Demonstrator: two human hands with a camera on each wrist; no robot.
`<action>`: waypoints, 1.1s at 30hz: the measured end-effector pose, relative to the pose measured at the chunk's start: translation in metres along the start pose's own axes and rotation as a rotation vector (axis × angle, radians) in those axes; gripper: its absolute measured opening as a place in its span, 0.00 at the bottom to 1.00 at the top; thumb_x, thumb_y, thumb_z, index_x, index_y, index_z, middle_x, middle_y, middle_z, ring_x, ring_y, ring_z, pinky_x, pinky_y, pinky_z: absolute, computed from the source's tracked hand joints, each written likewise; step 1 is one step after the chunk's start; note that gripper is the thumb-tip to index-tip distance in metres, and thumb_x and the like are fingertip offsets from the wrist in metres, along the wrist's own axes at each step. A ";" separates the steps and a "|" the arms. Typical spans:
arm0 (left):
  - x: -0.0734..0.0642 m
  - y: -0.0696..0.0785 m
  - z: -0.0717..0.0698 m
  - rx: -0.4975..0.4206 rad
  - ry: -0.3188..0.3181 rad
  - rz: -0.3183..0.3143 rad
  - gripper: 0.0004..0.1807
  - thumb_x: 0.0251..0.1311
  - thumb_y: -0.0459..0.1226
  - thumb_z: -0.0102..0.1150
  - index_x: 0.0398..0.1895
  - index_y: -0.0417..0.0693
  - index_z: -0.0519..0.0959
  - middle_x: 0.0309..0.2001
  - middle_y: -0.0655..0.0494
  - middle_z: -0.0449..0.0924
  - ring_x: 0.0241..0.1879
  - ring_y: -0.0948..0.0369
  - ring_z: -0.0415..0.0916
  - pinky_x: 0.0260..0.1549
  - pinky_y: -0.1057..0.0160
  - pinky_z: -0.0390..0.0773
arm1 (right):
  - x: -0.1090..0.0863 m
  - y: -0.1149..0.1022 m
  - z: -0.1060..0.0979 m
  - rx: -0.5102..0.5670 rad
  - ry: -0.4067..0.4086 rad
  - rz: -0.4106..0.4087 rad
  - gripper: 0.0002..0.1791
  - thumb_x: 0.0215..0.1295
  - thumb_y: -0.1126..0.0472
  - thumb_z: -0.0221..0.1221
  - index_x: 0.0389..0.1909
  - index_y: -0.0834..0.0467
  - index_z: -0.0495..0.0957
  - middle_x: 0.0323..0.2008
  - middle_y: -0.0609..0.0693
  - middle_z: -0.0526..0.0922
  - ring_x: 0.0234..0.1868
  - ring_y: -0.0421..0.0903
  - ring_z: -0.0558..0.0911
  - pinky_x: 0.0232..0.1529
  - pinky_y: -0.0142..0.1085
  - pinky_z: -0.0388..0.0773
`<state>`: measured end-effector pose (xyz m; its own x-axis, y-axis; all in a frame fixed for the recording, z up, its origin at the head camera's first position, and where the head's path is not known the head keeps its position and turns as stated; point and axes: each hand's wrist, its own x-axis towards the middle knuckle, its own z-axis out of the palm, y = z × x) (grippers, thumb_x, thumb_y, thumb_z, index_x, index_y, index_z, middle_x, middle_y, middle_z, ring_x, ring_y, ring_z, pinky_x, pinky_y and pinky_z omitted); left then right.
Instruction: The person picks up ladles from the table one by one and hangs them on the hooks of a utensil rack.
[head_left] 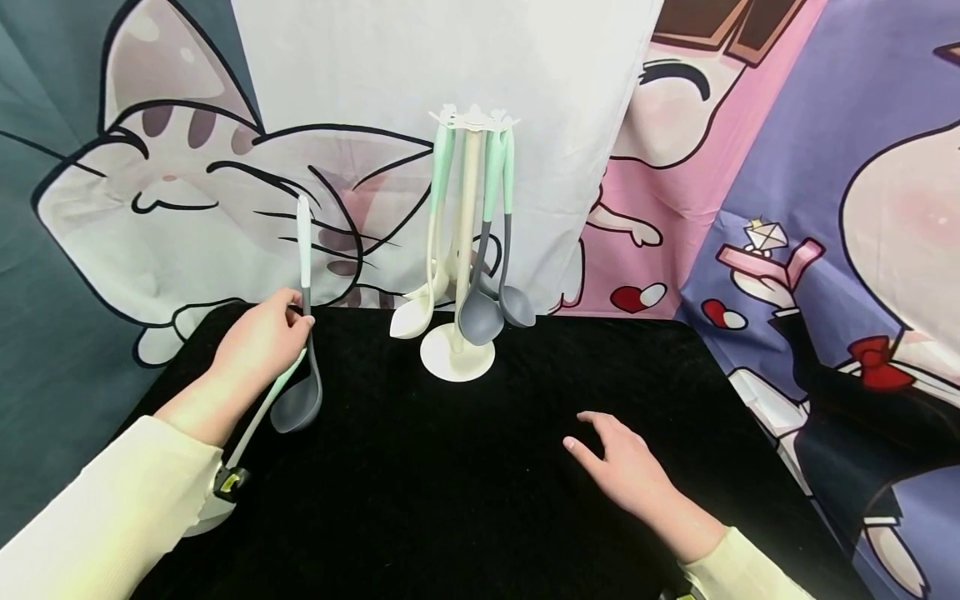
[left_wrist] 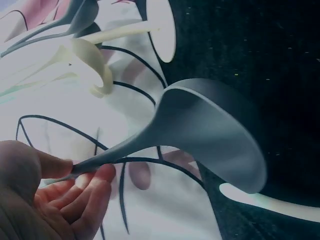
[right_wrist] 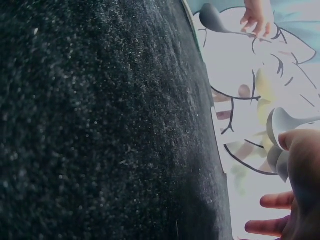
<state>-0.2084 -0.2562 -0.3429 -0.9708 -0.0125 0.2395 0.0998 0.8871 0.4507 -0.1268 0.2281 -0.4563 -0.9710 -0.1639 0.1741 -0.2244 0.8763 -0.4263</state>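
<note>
In the head view my left hand (head_left: 258, 337) pinches the shaft of a grey ladle (head_left: 297, 406) with a pale handle. The ladle stands upright, handle up and bowl down. The left wrist view shows thumb and fingertips on the thin shaft, with the grey bowl (left_wrist: 210, 135) beyond them. Below my left forearm lies a cream utensil with a mint handle (head_left: 264, 406); the sleeve covers part of its pale head. My right hand (head_left: 622, 467) is over the right part of the black table, fingers apart, holding nothing.
A cream utensil stand (head_left: 457, 354) stands at the back middle of the black table (head_left: 420, 492). Several ladles and spoons with mint handles hang from it, grey ones (head_left: 481, 318) on the right and cream ones (head_left: 411, 318) on the left. A printed cartoon cloth (head_left: 555, 75) hangs behind.
</note>
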 end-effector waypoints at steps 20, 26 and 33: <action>0.016 0.057 -0.032 -0.169 0.125 0.070 0.27 0.74 0.48 0.45 0.72 0.50 0.67 0.52 0.45 0.79 0.46 0.47 0.78 0.43 0.45 0.73 | -0.001 -0.001 0.000 -0.011 0.014 -0.013 0.32 0.69 0.36 0.55 0.62 0.56 0.75 0.60 0.53 0.77 0.63 0.54 0.74 0.61 0.57 0.68; 0.018 0.070 -0.037 -0.172 0.140 0.104 0.25 0.74 0.47 0.46 0.69 0.50 0.70 0.50 0.47 0.81 0.45 0.48 0.79 0.43 0.46 0.73 | 0.000 -0.002 0.003 -0.014 0.013 -0.018 0.33 0.69 0.35 0.54 0.62 0.56 0.75 0.60 0.53 0.77 0.63 0.53 0.74 0.61 0.57 0.68; 0.022 0.086 -0.039 -0.167 0.135 0.143 0.23 0.73 0.45 0.48 0.68 0.52 0.71 0.48 0.50 0.82 0.46 0.50 0.79 0.47 0.47 0.73 | -0.001 -0.003 0.002 -0.014 0.010 -0.002 0.35 0.68 0.32 0.52 0.62 0.55 0.74 0.61 0.53 0.77 0.63 0.53 0.74 0.61 0.56 0.68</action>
<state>-0.2123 -0.1984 -0.2655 -0.9075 0.0360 0.4184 0.2793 0.7958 0.5373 -0.1249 0.2251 -0.4570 -0.9696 -0.1616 0.1836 -0.2252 0.8824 -0.4132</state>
